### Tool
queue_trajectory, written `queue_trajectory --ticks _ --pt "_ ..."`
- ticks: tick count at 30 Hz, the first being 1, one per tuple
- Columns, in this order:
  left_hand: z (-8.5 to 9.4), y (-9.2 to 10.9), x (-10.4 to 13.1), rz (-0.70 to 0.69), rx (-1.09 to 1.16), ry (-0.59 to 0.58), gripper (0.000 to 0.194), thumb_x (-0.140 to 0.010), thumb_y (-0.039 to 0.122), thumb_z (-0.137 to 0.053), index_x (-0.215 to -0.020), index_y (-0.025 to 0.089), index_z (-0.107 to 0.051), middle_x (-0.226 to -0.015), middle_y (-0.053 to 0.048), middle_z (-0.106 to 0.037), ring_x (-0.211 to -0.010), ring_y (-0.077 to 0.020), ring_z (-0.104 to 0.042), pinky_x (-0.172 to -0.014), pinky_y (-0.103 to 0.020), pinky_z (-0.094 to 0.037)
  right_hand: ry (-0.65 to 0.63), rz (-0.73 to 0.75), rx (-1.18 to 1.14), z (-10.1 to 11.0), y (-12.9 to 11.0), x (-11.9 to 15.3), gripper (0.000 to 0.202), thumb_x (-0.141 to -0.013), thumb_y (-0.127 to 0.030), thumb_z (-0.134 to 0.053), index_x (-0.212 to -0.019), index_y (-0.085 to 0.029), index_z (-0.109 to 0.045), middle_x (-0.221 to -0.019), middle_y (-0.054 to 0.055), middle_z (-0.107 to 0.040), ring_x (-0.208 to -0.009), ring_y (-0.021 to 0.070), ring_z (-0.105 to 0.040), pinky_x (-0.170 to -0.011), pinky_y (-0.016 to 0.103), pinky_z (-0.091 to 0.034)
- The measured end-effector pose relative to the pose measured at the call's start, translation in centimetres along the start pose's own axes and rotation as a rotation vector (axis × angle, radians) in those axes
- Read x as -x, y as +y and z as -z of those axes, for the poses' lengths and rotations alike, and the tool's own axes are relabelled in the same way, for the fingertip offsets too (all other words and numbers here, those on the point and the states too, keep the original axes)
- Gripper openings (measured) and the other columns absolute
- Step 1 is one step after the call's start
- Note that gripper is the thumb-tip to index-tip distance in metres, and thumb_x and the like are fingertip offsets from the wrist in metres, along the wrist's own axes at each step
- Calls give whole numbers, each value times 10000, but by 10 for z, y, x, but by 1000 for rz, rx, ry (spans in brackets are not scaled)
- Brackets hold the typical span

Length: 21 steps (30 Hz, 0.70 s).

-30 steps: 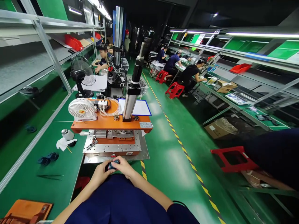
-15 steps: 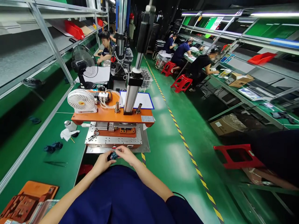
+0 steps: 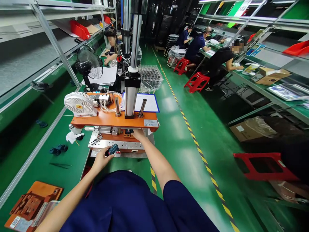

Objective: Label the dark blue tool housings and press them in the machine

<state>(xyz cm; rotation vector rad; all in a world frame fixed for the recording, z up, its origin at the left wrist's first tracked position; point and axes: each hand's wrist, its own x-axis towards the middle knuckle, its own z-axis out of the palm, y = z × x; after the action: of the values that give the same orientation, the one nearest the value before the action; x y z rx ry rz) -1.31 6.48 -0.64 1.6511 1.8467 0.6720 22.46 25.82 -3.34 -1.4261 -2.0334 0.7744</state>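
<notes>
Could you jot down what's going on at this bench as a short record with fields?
Place: factory line, green bench
Machine: small press with orange top plate and metal base plate
Left hand: holds a small dark blue part at the base plate's front edge
Right hand: reaches under the orange plate into the press; what it touches is hidden
Nearby: white desk fan, tweezers, orange jig
Others: seated people at both benches beyond

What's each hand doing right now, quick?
Left hand: closed on a small blue part.
Right hand: reaching under the orange plate of the press; fingers hidden, grip cannot be told.
</notes>
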Motion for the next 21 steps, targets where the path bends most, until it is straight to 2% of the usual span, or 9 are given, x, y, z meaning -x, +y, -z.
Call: queue_trajectory --ticks 3,7,10,12,16,18,21 --pt "0 11 -36 -59 -55 -2 493 -841 407 -665 -1283 192 -624 -1279 -119 -702 -1181 -292 -654 -1023 -416 -503 29 -30 -28 4 2 23 265 -856 -278 -733 -1106 -194 -700 -1212 149 -680 -1244 350 -552 -1113 505 -367" --pt "-16 37 -99 -158 -130 -69 469 -876 294 -660 -1337 226 -601 -1378 -104 -646 -1276 -279 -593 -1082 -391 -449 135 -109 -96 11 13 88 389 -873 -218 -650 -1259 -184 -618 -1320 151 -602 -1271 312 -519 -1108 465 -401" --pt "-39 56 -140 -191 -208 -151 323 -876 265 -678 -1191 195 -688 -1211 -130 -721 -1180 -312 -639 -1018 -396 -469 209 -199 -164 16 29 139 372 -853 -219 -634 -1223 -187 -618 -1279 147 -603 -1232 295 -541 -1100 456 -418" --pt "-54 64 -156 -188 -262 -196 227 -884 279 -678 -1067 153 -721 -1043 -158 -751 -1074 -344 -675 -958 -417 -480 257 -261 -216 20 41 164 343 -829 -242 -647 -1168 -195 -636 -1238 141 -615 -1201 296 -556 -1095 461 -421" --pt "-74 67 -164 -210 -309 -242 308 -934 355 -616 -1132 130 -688 -945 -170 -746 -1029 -367 -682 -943 -435 -461 364 -379 -340 28 65 187 349 -781 -337 -686 -1099 -193 -668 -1221 143 -634 -1180 303 -567 -1104 470 -405" --pt "-81 66 -160 -222 -296 -240 376 -944 422 -594 -1170 130 -668 -976 -179 -742 -1066 -373 -670 -976 -444 -442 407 -446 -418 30 78 187 395 -741 -414 -719 -1066 -194 -685 -1179 136 -666 -1144 310 -587 -1087 479 -420" --pt "-84 62 -151 -183 -229 -185 416 -923 503 -605 -1152 162 -674 -1048 -166 -744 -1132 -362 -650 -1036 -451 -419 441 -560 -561 26 96 176 473 -693 -547 -725 -984 -175 -705 -1003 117 -718 -992 303 -651 -975 474 -505"
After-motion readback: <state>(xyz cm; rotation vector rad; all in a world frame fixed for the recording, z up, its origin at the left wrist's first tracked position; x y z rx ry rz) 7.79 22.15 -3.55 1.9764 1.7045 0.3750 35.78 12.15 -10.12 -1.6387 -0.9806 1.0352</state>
